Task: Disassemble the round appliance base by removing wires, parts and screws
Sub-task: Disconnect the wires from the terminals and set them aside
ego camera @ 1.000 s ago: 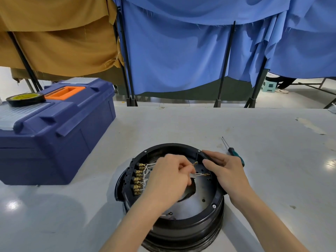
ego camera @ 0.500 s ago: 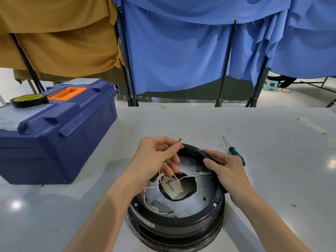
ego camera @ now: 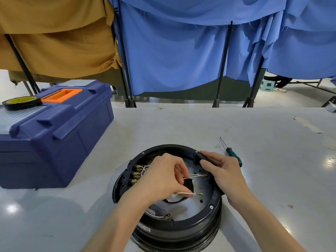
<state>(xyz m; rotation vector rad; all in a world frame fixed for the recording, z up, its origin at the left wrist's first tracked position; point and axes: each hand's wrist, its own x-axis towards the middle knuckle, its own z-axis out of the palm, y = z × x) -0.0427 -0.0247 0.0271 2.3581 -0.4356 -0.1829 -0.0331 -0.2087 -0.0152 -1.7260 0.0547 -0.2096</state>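
- The left hand (ego camera: 163, 177) has dropped from the far rim, where it held a wire up 0.5 s ago. It now sits low inside the base (ego camera: 181, 231), over the centre hole.
- Its fingers are curled, with thumb and fingertips pinching a white wire (ego camera: 183, 193). The wire's brass end juts out to the right of the pinch.
- 2 more white wires (ego camera: 195, 176) run from under those fingers towards the right hand (ego camera: 224, 172).
- The right hand has stayed put, its fingers and thumb clamped on the base's far-right rim.
- Brass terminals (ego camera: 136, 174), not seen 0.5 s ago, show again just left of the left hand.
- The base has not moved: it stands on the grey table (ego camera: 181, 124), under both hands.
- A screwdriver (ego camera: 231, 154) lies on the table just beyond the right hand, as before.
- A blue toolbox (ego camera: 54, 135) sits well left of the left hand, with a tape roll (ego camera: 21, 103) on its lid.
- Behind the table, blue curtains (ego camera: 172, 51) and a tan cloth (ego camera: 54, 37) hang on black stands.
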